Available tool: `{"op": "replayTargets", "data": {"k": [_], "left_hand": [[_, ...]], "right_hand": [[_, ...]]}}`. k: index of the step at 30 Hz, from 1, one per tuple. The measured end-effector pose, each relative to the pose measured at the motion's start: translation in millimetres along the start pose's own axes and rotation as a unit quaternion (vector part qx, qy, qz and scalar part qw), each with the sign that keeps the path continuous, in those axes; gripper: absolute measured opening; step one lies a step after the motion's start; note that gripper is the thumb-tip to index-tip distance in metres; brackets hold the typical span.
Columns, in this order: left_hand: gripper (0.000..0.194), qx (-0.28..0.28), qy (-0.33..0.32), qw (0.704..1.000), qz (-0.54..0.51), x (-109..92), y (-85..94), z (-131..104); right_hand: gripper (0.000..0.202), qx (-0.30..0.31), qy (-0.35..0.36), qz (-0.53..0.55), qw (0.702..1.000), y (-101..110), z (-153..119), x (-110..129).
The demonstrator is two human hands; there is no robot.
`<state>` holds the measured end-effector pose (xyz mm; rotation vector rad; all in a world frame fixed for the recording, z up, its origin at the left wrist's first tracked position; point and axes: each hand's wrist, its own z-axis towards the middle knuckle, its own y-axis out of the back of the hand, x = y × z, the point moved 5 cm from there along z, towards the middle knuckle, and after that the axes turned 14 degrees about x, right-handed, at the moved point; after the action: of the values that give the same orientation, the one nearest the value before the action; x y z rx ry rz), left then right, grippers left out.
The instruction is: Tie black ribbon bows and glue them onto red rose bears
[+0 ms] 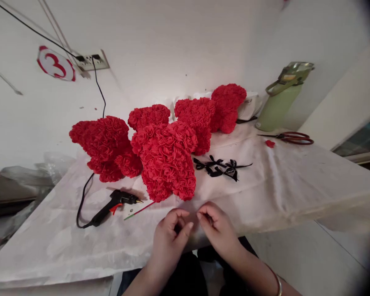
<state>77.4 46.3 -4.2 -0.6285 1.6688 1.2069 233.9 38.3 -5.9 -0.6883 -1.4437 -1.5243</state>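
At the table's front edge my left hand has curled fingers, with a gap between thumb and forefinger and nothing visible in it. Close beside it, my right hand has thumb and forefinger tips pinched together; whatever may be between them is too small to make out. Just beyond both hands stands a teddy bear covered in red foam roses. Several black ribbon bows lie on the cloth to its right. A black glue gun with an orange trigger rests left of my hands, near a thin red-and-green stick.
More red rose bears stand along the wall. A green bottle, scissors and a red petal scrap are at the right. The glue gun's cord runs up towards the wall socket. Pale cloth covers the table.
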Motion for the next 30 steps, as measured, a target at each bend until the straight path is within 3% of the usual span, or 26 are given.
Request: {"op": "replayTargets", "data": {"k": [5, 8, 12, 16, 20, 22, 25, 30], "left_hand": [[0.020, -0.007, -0.014, 0.998, 0.067, 2.8, 1.5, 1.5], [0.020, -0.005, -0.036, 0.996, 0.079, 3.5, 3.5, 0.2], [0.016, 0.000, -0.089, 0.989, 0.119, 4.1, 3.7, -1.5], [0.018, -0.023, -0.113, 0.985, 0.126, 9.1, 0.8, -2.0], [0.017, -0.071, -0.156, 0.976, 0.136, 11.1, -3.4, -3.9], [0.015, -0.081, -0.179, 0.969, 0.153, 10.9, -5.9, -4.8], [0.013, -0.081, -0.195, 0.961, 0.179, 11.0, -8.2, -5.0], [0.010, -0.061, -0.223, 0.948, 0.220, 8.7, -8.9, -3.3]], "right_hand": [[0.013, -0.016, 0.103, -0.088, 0.991, -17.7, -10.1, 4.7], [0.014, -0.023, 0.143, -0.082, 0.986, -15.9, -12.2, 7.0], [0.014, -0.079, 0.146, -0.082, 0.983, 9.2, -9.6, 3.3], [0.011, -0.155, 0.102, -0.155, 0.970, 47.0, -1.9, -17.3], [0.030, -0.227, 0.052, -0.312, 0.921, 82.0, 10.9, -46.8], [0.043, -0.216, 0.008, -0.380, 0.899, 91.1, 20.6, -62.5], [0.044, -0.164, -0.052, -0.432, 0.885, 93.9, 32.3, -78.3], [0.022, -0.103, -0.049, -0.396, 0.911, 88.4, 32.4, -72.4]]}}
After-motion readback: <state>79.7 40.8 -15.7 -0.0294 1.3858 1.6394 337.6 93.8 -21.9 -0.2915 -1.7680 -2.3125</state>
